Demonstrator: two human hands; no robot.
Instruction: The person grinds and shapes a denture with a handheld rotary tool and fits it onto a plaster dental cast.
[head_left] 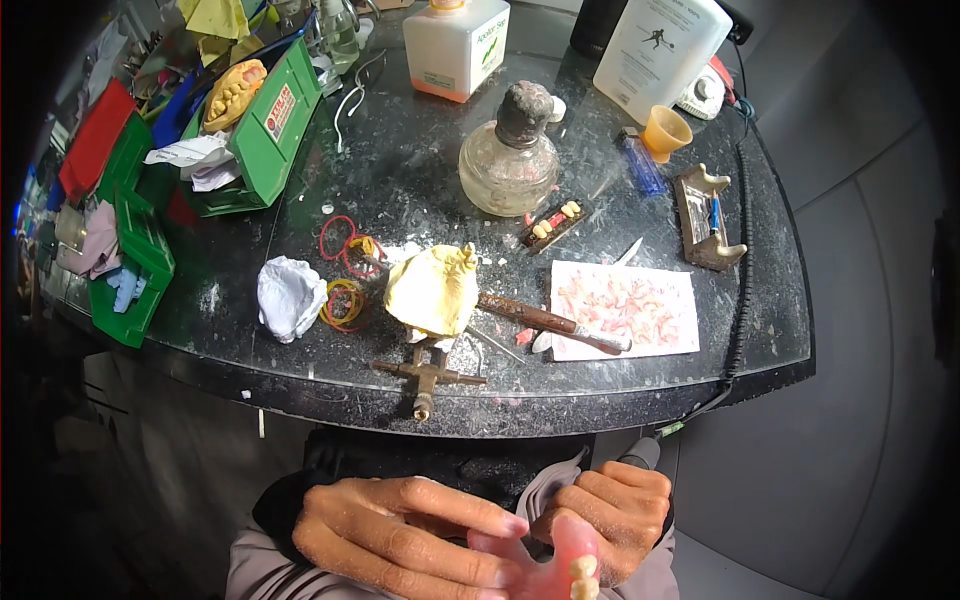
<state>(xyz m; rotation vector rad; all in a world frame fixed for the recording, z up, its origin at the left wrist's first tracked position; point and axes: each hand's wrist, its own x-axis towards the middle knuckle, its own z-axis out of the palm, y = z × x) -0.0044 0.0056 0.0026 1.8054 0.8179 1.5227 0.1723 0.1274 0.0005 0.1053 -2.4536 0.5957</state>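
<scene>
Low in the view, over my lap, my left hand (pixel 400 530) holds a pink partial denture (pixel 560 572) with a few cream teeth on its right side. Its fingertips press on the pink base. My right hand (pixel 618 510) is closed around a grey handpiece (pixel 641 455), whose back end sticks out above the fist with a cord. That fist sits right against the denture; the handpiece's working tip is hidden. On the bench ahead, a pale yellow plaster cast (pixel 432 288) rests on a brass articulator (pixel 428 377). A wooden-handled tool (pixel 530 313) lies beside it.
A white pad (pixel 622 330) holds pink shavings. Left lie a white plaster piece (pixel 290 298), rubber bands (pixel 343 305) and green bins (pixel 275 130). Farther back stand a glass burner (pixel 508 168) and plastic bottles (pixel 660 55). A coiled cord (pixel 742 250) runs down the right edge.
</scene>
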